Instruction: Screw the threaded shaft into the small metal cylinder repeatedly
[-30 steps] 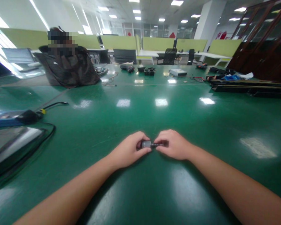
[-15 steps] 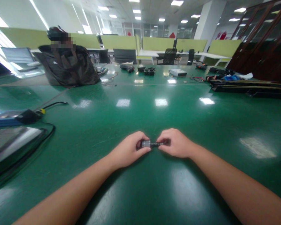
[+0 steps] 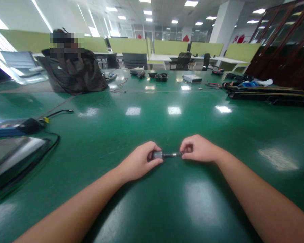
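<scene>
My left hand (image 3: 141, 160) is closed around a small grey cylinder (image 3: 158, 155) that lies level, thumb and fingers on either side of it. From its right end sticks out a thin, dark metal rod (image 3: 171, 155) with a shiny patch. My right hand (image 3: 201, 148) is at the rod's far tip, with thumb and fingertips pinched on a small dark coiled piece (image 3: 181, 153) that looks like a spring. Whether this piece still sits around the rod, I cannot tell. Both hands are low over the green tabletop (image 3: 152, 202).
At the left are a blue device (image 3: 7, 127) and a flat screen-like panel (image 3: 15, 158) with a black cable. A dark bag (image 3: 76, 74) stands at the back left, before a person. Long black bars (image 3: 271, 94) lie back right; a silver box (image 3: 192, 78) and several small parts lie farther off.
My right hand has moved right, away from my left hand, and the coiled piece went with it along the rod. More bare rod shows. My left hand and the cylinder stayed put.
</scene>
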`<state>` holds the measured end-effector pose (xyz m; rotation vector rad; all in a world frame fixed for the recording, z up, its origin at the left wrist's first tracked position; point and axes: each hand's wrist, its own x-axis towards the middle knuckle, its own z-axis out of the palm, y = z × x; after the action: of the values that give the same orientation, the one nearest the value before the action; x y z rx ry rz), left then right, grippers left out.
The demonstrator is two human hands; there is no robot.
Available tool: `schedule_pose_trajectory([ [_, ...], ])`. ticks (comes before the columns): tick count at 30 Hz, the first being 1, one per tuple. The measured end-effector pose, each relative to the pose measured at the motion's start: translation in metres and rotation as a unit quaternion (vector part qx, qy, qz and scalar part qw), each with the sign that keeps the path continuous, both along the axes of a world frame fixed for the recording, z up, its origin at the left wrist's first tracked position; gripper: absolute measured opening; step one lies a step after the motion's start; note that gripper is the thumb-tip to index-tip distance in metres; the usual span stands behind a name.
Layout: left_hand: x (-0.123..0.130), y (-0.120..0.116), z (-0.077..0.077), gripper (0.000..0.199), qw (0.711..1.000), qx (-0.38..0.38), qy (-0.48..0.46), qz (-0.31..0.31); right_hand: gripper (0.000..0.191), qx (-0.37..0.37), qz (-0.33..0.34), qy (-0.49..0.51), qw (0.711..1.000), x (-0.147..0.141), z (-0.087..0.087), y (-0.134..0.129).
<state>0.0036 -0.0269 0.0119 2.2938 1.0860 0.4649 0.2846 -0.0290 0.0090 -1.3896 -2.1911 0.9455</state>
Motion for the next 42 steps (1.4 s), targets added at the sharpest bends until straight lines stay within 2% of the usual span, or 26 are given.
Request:
schedule_pose_trajectory([
  [15,0.002,0.004,-0.005,0.024,1.000,0.005,-0.018,-0.010,0.010,0.055,0.015,0.011,0.998,-0.015,-0.004,-0.003],
  [20,0.004,0.005,-0.006,0.022,0.999,0.019,-0.033,-0.029,0.015,0.155,0.072,-0.021,0.985,-0.038,-0.010,-0.007],
  [23,0.006,0.006,-0.007,0.024,0.999,0.023,-0.034,-0.026,0.018,0.187,0.082,-0.024,0.979,-0.043,-0.016,-0.006],
  [33,0.007,0.005,-0.003,0.022,1.000,0.015,-0.018,-0.019,0.019,0.201,0.068,-0.007,0.977,-0.041,-0.018,-0.009],
  [42,0.008,0.006,-0.003,0.023,1.000,0.007,-0.023,-0.013,0.012,0.200,0.070,0.012,0.977,-0.043,-0.018,-0.009],
])
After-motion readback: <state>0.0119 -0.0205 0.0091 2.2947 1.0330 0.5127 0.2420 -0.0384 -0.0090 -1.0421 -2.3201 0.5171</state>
